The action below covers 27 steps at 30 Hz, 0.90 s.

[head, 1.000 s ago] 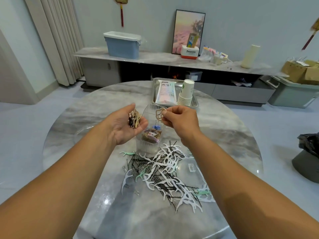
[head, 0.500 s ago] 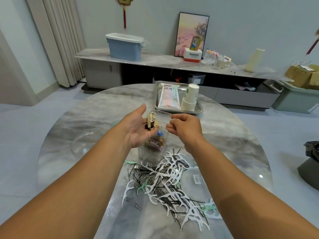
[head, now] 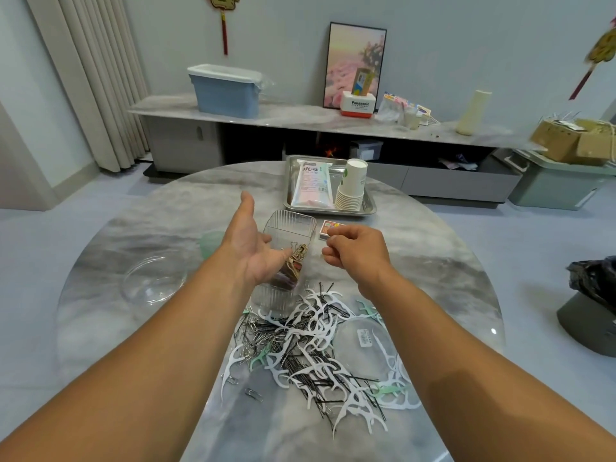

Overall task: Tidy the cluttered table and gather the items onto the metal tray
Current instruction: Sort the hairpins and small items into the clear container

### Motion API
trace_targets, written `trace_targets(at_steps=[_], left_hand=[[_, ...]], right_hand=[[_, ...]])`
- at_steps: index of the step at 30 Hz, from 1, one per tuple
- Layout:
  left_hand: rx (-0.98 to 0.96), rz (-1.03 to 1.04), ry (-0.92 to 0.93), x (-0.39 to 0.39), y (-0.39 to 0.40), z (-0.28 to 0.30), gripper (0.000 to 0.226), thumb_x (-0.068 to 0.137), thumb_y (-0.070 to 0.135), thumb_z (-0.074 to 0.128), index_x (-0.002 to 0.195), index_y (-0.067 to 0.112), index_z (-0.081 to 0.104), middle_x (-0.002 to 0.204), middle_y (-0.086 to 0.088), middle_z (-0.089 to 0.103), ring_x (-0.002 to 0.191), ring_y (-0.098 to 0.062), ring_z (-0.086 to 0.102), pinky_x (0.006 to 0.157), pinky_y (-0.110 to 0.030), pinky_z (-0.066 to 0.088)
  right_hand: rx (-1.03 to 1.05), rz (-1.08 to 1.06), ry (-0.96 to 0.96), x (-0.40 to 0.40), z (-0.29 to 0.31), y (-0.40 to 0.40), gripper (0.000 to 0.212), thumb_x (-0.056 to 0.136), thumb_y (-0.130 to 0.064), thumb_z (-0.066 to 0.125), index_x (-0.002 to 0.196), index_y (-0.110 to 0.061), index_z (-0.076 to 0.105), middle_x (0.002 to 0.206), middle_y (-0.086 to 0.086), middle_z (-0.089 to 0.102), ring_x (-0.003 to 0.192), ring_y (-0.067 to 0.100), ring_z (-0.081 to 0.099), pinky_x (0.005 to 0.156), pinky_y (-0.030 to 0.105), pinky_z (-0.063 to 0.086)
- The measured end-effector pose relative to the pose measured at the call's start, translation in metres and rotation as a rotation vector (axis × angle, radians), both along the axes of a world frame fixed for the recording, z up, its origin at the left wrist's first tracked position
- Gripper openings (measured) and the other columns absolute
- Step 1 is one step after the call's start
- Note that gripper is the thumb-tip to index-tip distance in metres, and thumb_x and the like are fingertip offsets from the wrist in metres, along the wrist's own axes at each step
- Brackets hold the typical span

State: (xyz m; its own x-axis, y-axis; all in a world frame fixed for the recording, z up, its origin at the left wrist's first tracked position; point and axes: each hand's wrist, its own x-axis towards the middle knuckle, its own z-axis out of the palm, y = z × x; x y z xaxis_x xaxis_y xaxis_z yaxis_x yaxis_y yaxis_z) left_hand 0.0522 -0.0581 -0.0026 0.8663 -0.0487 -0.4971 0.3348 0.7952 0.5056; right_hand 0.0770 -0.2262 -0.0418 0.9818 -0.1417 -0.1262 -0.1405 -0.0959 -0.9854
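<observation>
My left hand [head: 248, 248] is spread palm-up and tilted over a clear ribbed container [head: 291, 225]. Gold and dark binder clips [head: 297, 260] lie at its fingertips, inside the container. To the right of the container hovers my right hand [head: 356, 253], fingers curled, with nothing visible in them. The metal tray [head: 330, 211] sits at the far side of the table and holds a white pouch [head: 311, 185] and a stack of paper cups [head: 351, 186]. A pile of white floss picks and black hairpins [head: 320, 355] lies between my forearms.
A small matchbox [head: 328, 229] lies between the container and the tray. A clear round lid [head: 361, 341] rests among the picks, and a clear bowl [head: 153, 278] stands at the left. Loose paper clips [head: 253, 393] lie near the front. The round marble table [head: 166, 211] drops off all around.
My left hand has tipped forward and opened, and the clips have slid from its palm into the container. My right hand has let go of its clip and drawn back to the right.
</observation>
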Motion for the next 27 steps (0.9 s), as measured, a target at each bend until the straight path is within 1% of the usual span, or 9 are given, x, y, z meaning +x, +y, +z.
trace_targets(at_steps=[4,6,10,13,16,18,21,24,27], left_hand=[[0.102,-0.039,0.007,-0.001,0.003,0.001,0.100,0.097,0.064,0.048,0.157,-0.005,0.009,0.165,-0.028,0.002,0.150,-0.047,0.016,0.121,-0.051,0.028],[0.160,-0.073,0.014,-0.002,0.001,0.000,0.091,0.100,0.059,0.046,0.156,-0.006,0.016,0.164,-0.029,0.006,0.151,-0.045,0.018,0.120,-0.049,0.031],[0.351,-0.164,-0.048,-0.012,-0.016,-0.006,0.077,0.104,0.049,0.046,0.157,-0.001,0.021,0.162,-0.028,0.019,0.149,-0.038,0.027,0.121,-0.045,0.031],[0.586,-0.195,-0.087,-0.020,-0.035,-0.017,0.057,0.106,0.036,0.049,0.153,0.005,0.034,0.158,-0.021,0.034,0.141,-0.034,0.043,0.119,-0.045,0.035],[0.938,-0.158,-0.124,-0.025,-0.049,-0.029,0.025,0.102,0.027,0.057,0.125,0.017,0.054,0.132,-0.004,0.057,0.111,-0.021,0.059,0.098,-0.038,0.051],[1.050,-0.095,-0.155,-0.029,-0.054,-0.034,0.026,0.098,0.022,0.061,0.123,0.022,0.054,0.113,0.005,0.057,0.092,-0.012,0.057,0.074,-0.028,0.046],[1.146,-0.106,-0.218,-0.031,-0.060,-0.041,0.028,0.096,0.016,0.060,0.122,0.025,0.055,0.115,0.004,0.055,0.094,-0.012,0.055,0.074,-0.029,0.045],[1.236,-0.148,-0.290,-0.033,-0.064,-0.045,0.025,0.097,0.012,0.056,0.118,0.026,0.055,0.114,0.003,0.056,0.090,-0.008,0.056,0.065,-0.022,0.043],[1.211,-0.266,-0.331,-0.039,-0.069,-0.050,0.022,0.100,0.008,0.051,0.107,0.028,0.058,0.107,0.002,0.061,0.081,-0.011,0.062,0.057,-0.021,0.051]], right_hand=[[-0.318,-0.071,0.001,0.001,0.002,-0.021,0.023,0.095,-0.003,0.057,0.091,-0.019,0.073,0.093,0.007,0.071,0.078,0.020,0.064,0.074,0.038,0.057],[-0.539,-0.083,0.054,-0.001,0.002,-0.038,0.031,0.092,0.000,0.055,0.101,-0.022,0.074,0.103,0.006,0.070,0.089,0.023,0.063,0.075,0.031,0.049],[-0.744,0.018,0.232,-0.006,0.000,-0.064,0.031,0.088,0.002,0.060,0.112,-0.012,0.073,0.106,0.012,0.068,0.099,0.031,0.064,0.085,0.036,0.053],[-0.862,0.159,0.331,-0.012,0.004,-0.071,0.034,0.086,-0.006,0.072,0.119,-0.004,0.070,0.109,0.014,0.066,0.095,0.025,0.057,0.094,0.037,0.052],[-1.003,0.239,0.423,-0.018,0.012,-0.073,0.041,0.086,-0.018,0.079,0.121,0.000,0.068,0.120,0.017,0.069,0.099,0.026,0.062,0.100,0.039,0.053],[-1.151,0.308,0.489,-0.025,0.019,-0.073,0.042,0.088,-0.026,0.078,0.120,0.000,0.068,0.116,0.013,0.071,0.105,0.027,0.067,0.099,0.037,0.053],[-1.159,0.438,0.553,-0.042,0.022,-0.067,0.043,0.089,-0.037,0.078,0.111,-0.003,0.065,0.096,0.009,0.066,0.093,0.026,0.065,0.087,0.034,0.054],[-1.152,0.559,0.569,-0.058,0.011,-0.051,0.062,0.079,-0.053,0.082,0.118,-0.008,0.065,0.119,0.011,0.068,0.102,0.028,0.066,0.094,0.041,0.056],[-1.304,0.587,0.535,-0.064,-0.010,-0.032,0.089,0.064,-0.065,0.086,0.130,-0.013,0.057,0.136,0.012,0.058,0.109,0.030,0.061,0.093,0.041,0.055]])
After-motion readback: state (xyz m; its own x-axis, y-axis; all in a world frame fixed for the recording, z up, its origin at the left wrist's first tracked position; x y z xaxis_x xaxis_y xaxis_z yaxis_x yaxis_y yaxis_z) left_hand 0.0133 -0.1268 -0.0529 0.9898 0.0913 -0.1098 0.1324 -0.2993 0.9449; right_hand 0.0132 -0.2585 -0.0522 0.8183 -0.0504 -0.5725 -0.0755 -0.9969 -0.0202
